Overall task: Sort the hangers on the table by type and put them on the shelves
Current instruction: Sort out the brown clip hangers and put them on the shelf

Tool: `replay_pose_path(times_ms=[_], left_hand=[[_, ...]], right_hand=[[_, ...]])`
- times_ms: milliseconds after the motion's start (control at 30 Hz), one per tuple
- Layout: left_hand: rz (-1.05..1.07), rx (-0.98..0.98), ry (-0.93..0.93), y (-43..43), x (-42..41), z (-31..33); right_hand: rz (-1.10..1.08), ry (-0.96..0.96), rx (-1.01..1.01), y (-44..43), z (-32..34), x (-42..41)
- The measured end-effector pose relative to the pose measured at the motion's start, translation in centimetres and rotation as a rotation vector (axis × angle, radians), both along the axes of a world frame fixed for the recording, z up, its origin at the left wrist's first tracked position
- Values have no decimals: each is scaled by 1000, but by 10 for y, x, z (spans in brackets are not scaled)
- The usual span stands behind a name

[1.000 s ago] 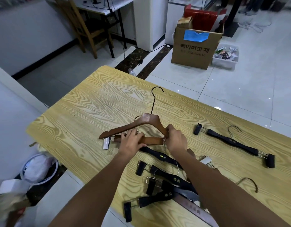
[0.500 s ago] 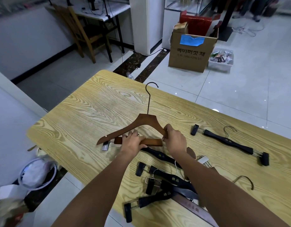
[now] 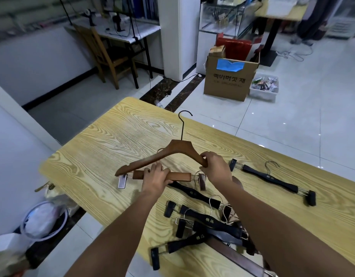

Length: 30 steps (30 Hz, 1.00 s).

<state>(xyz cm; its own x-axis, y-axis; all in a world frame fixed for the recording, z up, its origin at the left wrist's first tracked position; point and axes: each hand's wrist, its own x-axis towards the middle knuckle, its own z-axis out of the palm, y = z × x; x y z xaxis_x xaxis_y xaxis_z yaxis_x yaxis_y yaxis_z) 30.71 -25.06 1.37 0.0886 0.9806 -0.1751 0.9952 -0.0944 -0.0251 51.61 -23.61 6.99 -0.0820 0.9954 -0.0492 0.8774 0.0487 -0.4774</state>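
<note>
A brown wooden coat hanger (image 3: 162,156) with a black hook is held just above the wooden table (image 3: 112,140). My right hand (image 3: 216,166) grips its right arm. My left hand (image 3: 155,176) grips the bar of a brown wooden clip hanger (image 3: 178,176) with metal clips, right below the coat hanger. Several black clip hangers (image 3: 204,222) lie in a pile near the table's front edge, partly under my right forearm. One more black clip hanger (image 3: 272,179) lies alone to the right.
A dark wooden hanger (image 3: 232,254) lies at the front edge under the pile. On the floor beyond the table stand a cardboard box (image 3: 228,80) and a white bin (image 3: 264,88). A wooden chair (image 3: 104,54) and desk are at the back left. A waste bin (image 3: 42,220) sits at the lower left.
Both hands have lifted the two brown hangers a little, and the clip hanger's right clip now shows. My head has tilted up, bringing more of the room into view.
</note>
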Motion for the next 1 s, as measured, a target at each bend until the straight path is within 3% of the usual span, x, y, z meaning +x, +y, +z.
replay_pose_path(times_ms=[133, 400, 633, 1000], left_hand=[[-16, 88, 23, -6, -11, 24], [45, 178, -64, -36, -29, 79], [198, 281, -12, -62, -43, 117], [207, 196, -6, -137, -74, 179]], right_hand=[[-77, 143, 0, -2, 29, 0], [-32, 70, 141, -25, 85, -6], [-34, 145, 237, -47, 117, -20], [160, 89, 353, -68, 177, -45]])
